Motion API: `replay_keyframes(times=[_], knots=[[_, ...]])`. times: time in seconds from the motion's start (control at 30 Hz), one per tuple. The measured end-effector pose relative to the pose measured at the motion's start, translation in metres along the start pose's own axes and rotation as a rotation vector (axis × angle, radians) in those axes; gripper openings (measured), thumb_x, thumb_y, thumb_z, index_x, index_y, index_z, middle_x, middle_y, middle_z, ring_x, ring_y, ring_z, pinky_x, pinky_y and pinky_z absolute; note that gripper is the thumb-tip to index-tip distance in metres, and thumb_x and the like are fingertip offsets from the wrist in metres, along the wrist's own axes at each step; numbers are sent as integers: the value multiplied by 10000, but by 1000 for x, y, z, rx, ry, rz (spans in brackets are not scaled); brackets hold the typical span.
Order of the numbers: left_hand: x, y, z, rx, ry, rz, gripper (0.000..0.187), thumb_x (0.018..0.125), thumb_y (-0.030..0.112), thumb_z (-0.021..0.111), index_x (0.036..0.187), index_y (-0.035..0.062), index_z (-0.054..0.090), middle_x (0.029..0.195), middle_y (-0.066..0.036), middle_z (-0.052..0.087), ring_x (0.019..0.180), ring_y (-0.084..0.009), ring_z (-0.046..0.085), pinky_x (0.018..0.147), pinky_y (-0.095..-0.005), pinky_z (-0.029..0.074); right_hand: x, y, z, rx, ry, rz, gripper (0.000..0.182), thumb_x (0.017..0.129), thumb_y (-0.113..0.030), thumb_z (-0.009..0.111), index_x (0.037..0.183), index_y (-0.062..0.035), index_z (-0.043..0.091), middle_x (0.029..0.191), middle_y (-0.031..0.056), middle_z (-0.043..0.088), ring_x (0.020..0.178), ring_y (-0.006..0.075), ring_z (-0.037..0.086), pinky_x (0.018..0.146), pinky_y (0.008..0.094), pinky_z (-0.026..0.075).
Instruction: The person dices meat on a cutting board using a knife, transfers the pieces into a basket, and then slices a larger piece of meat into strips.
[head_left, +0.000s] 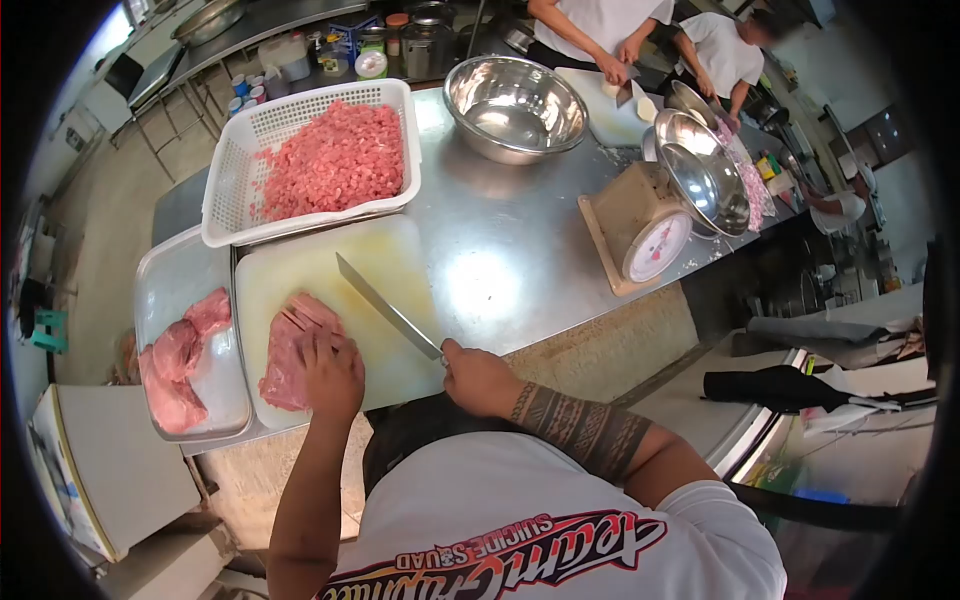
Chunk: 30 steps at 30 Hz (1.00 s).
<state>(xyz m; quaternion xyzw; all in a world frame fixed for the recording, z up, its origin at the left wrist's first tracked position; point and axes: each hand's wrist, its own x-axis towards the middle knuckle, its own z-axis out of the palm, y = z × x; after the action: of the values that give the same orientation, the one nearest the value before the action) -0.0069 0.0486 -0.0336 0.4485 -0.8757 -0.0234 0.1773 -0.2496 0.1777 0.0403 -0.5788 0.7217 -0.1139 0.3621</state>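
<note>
My left hand [334, 374] lies with spread fingers on a slab of raw meat [284, 372], whose far end shows cuts into strips. The slab rests on the left part of a white cutting board [400, 250]. In my right hand [476, 377] is the handle of a knife [388, 307], its broad blade pointing away and to the left over the board. Blade and meat are apart. Left of the board, a metal tray [222, 405] carries several larger raw meat pieces [173, 352]. Beyond the board, a white perforated basket [232, 180] holds a heap of diced meat [335, 155].
A steel bowl [515, 105] stands at the table's far side. To the right is a dial scale [640, 225] with a metal pan [705, 170]. Across the table, one person cuts on another white board [612, 125]; a second person [720, 60] works beside them.
</note>
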Motion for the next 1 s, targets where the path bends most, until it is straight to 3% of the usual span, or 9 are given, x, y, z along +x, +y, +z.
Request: replay_keyframes(times=[0.23, 0.4, 0.5, 0.7, 0.9, 1.0], knots=[[13, -2, -3, 68, 59, -129, 359, 873, 177, 727, 1212, 61, 716, 1387, -222, 595, 1352, -446, 518, 1164, -651, 352, 9, 4, -4, 21, -14, -45, 233, 938, -119, 595, 1105, 22, 514, 902, 274, 716, 906, 489, 704, 828, 589, 551], [15, -17, -17, -114, 118, -120, 463, 870, 175, 716, 1309, 39, 656, 1353, -230, 601, 1289, -454, 541, 1101, -591, 407, 6, -11, -1, -24, 19, -51, 213, 948, -116, 581, 1103, 19, 528, 872, 280, 717, 882, 491, 707, 805, 595, 556], [13, -55, -33, -141, 287, -224, 444, 869, 187, 715, 1285, 44, 657, 1355, -232, 600, 1240, -454, 561, 1068, -567, 433, -5, -44, -7, -15, 17, -61, 206, 960, -111, 595, 1105, 17, 525, 867, 275, 719, 866, 478, 713, 782, 584, 565], [25, -95, -33, -191, -141, -278, 487, 881, 204, 704, 1334, 61, 596, 1329, -196, 598, 1176, -424, 591, 1062, -507, 483, -4, -110, -14, -76, -49, -81, 180, 967, -87, 613, 1071, 18, 511, 857, 273, 707, 833, 474, 714, 758, 567, 572], [24, -88, -44, -158, -150, -258, 597, 836, 206, 732, 1377, 16, 566, 1356, -170, 586, 1166, -407, 583, 1053, -483, 499, 5, -139, -11, -133, -127, -87, 174, 962, -78, 616, 1029, 25, 493, 839, 272, 690, 803, 485, 708, 745, 566, 572], [24, -90, -42, -166, -204, -265, 530, 893, 92, 612, 1420, 51, 566, 1388, -155, 584, 1214, -416, 564, 1051, -493, 499, 10, -155, -19, -174, -198, -37, 182, 956, -69, 611, 1043, 27, 484, 840, 272, 688, 817, 486, 704, 753, 567, 567]])
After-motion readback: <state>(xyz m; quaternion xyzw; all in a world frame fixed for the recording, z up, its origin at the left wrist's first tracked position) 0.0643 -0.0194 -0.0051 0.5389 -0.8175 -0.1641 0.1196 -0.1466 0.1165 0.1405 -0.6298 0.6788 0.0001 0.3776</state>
